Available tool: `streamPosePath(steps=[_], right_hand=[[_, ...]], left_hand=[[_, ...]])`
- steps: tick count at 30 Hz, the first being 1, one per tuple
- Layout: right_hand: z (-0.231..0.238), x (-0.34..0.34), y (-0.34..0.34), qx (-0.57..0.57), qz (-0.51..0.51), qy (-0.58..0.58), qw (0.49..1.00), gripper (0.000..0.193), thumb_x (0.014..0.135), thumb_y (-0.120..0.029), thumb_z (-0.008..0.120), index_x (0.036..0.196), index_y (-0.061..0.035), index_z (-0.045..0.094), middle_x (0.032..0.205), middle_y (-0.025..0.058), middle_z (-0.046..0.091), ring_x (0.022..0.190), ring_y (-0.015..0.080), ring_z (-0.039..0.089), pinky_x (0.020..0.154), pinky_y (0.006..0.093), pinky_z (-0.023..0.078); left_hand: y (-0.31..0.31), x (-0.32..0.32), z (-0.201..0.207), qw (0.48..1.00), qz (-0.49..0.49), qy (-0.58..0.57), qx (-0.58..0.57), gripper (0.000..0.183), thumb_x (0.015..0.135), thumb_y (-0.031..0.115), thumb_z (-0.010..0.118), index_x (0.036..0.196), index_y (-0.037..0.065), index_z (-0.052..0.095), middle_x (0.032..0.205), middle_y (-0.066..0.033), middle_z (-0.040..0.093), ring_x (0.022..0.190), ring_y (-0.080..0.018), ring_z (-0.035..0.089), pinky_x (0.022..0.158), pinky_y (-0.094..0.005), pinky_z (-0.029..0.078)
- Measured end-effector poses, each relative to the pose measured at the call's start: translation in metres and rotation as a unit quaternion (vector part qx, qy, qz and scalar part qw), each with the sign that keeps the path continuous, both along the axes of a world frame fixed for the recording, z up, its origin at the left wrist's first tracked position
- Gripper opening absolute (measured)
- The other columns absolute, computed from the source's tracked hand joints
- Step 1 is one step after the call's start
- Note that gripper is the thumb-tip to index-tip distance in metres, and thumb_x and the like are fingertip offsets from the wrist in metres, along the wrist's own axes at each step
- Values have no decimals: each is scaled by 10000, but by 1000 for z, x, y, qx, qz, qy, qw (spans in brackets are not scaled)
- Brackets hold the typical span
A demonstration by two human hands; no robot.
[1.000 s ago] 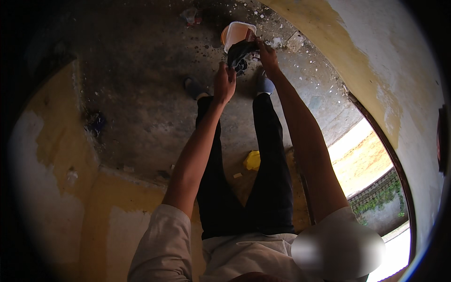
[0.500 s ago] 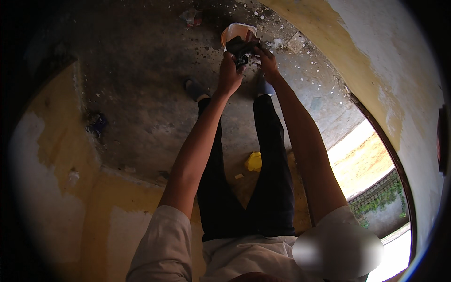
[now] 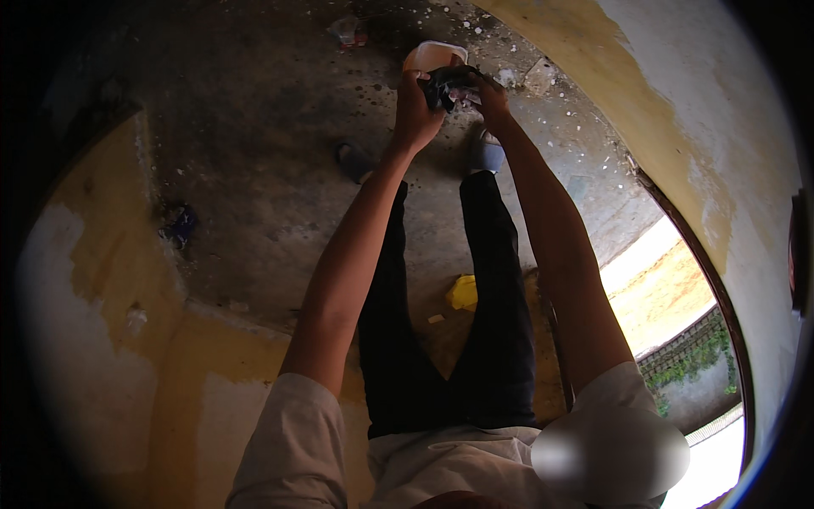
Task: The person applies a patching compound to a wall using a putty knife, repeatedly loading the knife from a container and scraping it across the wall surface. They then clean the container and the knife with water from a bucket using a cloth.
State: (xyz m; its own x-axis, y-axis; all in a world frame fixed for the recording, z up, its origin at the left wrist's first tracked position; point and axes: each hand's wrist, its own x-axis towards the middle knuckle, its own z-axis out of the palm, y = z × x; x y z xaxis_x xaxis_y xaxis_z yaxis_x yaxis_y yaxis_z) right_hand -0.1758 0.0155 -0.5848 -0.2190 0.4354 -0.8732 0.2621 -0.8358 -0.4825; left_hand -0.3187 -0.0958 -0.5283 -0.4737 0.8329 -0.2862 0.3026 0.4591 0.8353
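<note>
Top centre of frame: both hands raised, closed on dark cloth (image 3: pixel 448 85). Left hand (image 3: pixel 415 114) fisted around its left end, right hand (image 3: pixel 490 100) pinching right end. White bucket (image 3: pixel 432 55) on floor (image 3: pixel 254 127) just behind cloth. Yellow object (image 3: pixel 463 293) beside right leg.

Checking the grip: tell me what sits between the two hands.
The head view shows a crumpled black cloth between the left hand and right hand; both grip it.
</note>
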Motion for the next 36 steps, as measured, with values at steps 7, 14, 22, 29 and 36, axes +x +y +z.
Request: streamPosePath(steps=[7, 14, 22, 29, 36], right_hand=[[-18, 6, 13, 11, -11, -11, 1000, 375, 930, -368, 636, 1215, -125, 640, 1136, 22, 631, 1038, 174, 573, 882, 374, 477], [-23, 4, 27, 13, -50, 37, 998, 424, 909, -303, 667, 1286, -121, 604, 1167, 36, 629, 1061, 178, 567, 902, 381, 468], [-14, -6, 13, 68, 21, 38, 997, 569, 914, -203, 685, 1437, -99, 485, 1123, 63, 665, 884, 180, 624, 786, 357, 512], [6, -1, -27, 376, 151, -31, 914, 445, 826, -53, 704, 1266, -55, 638, 1153, 130, 684, 977, 227, 683, 781, 337, 560], [21, -6, -41, 487, 201, -83, 846, 161, 787, 1, 686, 946, -13, 701, 1006, 215, 687, 913, 367, 700, 779, 417, 565]], left_hand=[[11, -11, 15, 997, -14, -55, -56, 665, 703, 60, 797, 1257, 15, 433, 1180, -211, 556, 1126, -349, 584, 946, -419, 471], [6, -17, 15, 995, 29, -55, -72, 627, 727, 114, 801, 1248, 7, 470, 1100, -182, 635, 948, -280, 650, 816, -395, 525], [18, -29, 2, 933, 205, -263, -137, 547, 709, 67, 777, 1197, -10, 543, 1063, -105, 643, 871, -180, 622, 680, -344, 520], [32, -32, 14, 885, 247, -361, -158, 615, 717, 50, 782, 1266, 10, 507, 1138, -115, 592, 988, -211, 587, 810, -406, 498], [32, -26, 7, 858, 239, -442, -103, 640, 727, -16, 783, 1293, -10, 484, 1119, -116, 608, 993, -227, 616, 813, -398, 502]])
